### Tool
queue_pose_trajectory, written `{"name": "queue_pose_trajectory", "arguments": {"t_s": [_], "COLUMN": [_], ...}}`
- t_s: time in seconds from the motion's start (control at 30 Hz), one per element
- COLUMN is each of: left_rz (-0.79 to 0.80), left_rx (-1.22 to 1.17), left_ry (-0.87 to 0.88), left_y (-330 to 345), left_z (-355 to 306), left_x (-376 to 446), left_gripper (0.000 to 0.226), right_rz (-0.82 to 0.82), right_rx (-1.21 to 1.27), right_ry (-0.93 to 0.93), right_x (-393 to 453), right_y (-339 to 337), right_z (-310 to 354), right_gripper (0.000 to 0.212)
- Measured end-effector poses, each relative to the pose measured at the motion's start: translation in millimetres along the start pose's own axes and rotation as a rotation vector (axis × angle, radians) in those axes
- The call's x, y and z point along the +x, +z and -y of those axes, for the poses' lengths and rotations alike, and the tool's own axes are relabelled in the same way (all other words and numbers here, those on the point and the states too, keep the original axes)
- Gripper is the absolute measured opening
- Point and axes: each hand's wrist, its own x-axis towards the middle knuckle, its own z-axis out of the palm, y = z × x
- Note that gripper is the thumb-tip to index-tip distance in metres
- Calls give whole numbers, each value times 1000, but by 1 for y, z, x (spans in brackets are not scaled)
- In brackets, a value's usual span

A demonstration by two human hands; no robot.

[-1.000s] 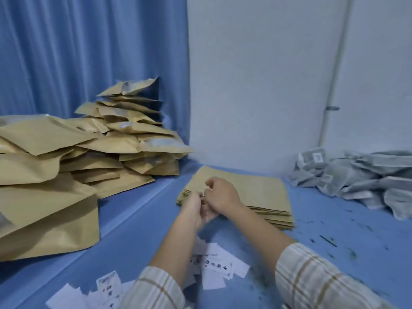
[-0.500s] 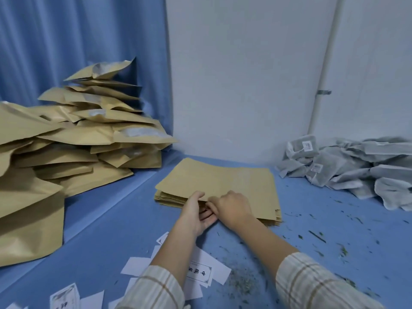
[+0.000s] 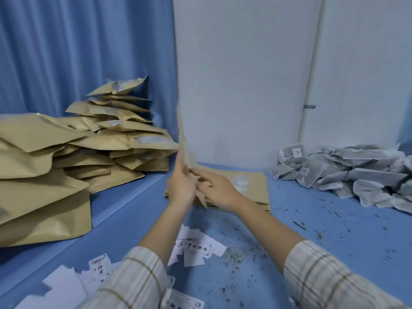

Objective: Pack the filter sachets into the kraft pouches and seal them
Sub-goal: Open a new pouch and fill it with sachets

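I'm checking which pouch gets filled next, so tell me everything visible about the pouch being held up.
The held pouch is a flat, thin, tan kraft-paper pouch, seen nearly edge-on and motion-blurred. It stands almost upright above the flat pouch stack, its top reaching in front of the white wall. The left hand grips its lower part; the right hand touches its lower edge. Whether it is open cannot be told.

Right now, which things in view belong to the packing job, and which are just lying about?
Part of the job:
- kraft pouch, held upright between left hand and right hand
- flat stack of empty pouches
- heap of pouches at left
- filter sachets at right

Lying about:
- white paper slips near the sleeves
- loose crumbs on the blue table
- blue curtain
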Motion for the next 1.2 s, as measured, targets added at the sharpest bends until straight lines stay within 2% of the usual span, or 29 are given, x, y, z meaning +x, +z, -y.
{"name": "queue_pose_trajectory", "arguments": {"t_s": [0.07, 0.1, 0.17, 0.2, 0.27, 0.37, 0.43, 0.5, 0.57, 0.63, 0.67, 0.73, 0.77, 0.8, 0.87, 0.97, 1.03, 1.2], "left_rz": [0, -7, -35, -43, -53, -6, 136, 355, 588, 723, 727, 584, 490, 420, 337, 234, 164, 62], "left_rx": [198, 314, 579, 715, 934, 1086, 1102, 1017, 825, 463, 234, -134, -223, -264, -287, -263, -256, -432], "left_ry": [250, 352, 449, 451, 430, 423, 362, 262, 153, 33, -16, -89, -118, -144, -179, -244, -276, -425], "left_y": [-20, -30, -47, -55, -68, -83, -88, -90, -89, -86, -82, -72, -66, -60, -48, -32, -24, -18], "left_z": [-4, -3, 0, 3, 11, 27, 36, 44, 47, 37, 30, 12, 3, -5, -16, -26, -28, -26], "left_x": [-10, -15, -24, -29, -39, -47, -51, -58, -64, -69, -70, -74, -75, -76, -75, -74, -74, -77], "left_gripper": [77, 83, 85, 84, 86, 93, 92, 94, 109, 112, 106, 82, 64, 48, 31, 36, 39, 27], "right_rz": [-113, -197, -321, -351, -382, -411, -408, -398, -393, -388, -389, -407, -420, -429, -452, -515, -479, -308], "right_rx": [514, 765, 1131, 1227, 1253, 1059, 1008, 1035, 1061, 1099, 1120, 1158, 1175, 1187, 1174, 1058, 989, 938], "right_ry": [173, 235, 321, 358, 417, 520, 585, 651, 708, 728, 735, 741, 738, 731, 709, 667, 636, 574], "right_x": [1, 1, 0, -2, -10, -22, -29, -35, -38, -41, -42, -44, -45, -46, -47, -49, -52, -68], "right_y": [-8, -14, -28, -32, -35, -26, -21, -17, -11, -4, 0, 7, 9, 12, 16, 22, 24, 13], "right_z": [30, 42, 56, 58, 57, 49, 44, 40, 37, 34, 33, 34, 35, 36, 41, 44, 42, 40], "right_gripper": [21, 21, 30, 39, 47, 25, 13, 3, 6, 10, 10, 9, 10, 11, 11, 21, 26, 11]}}
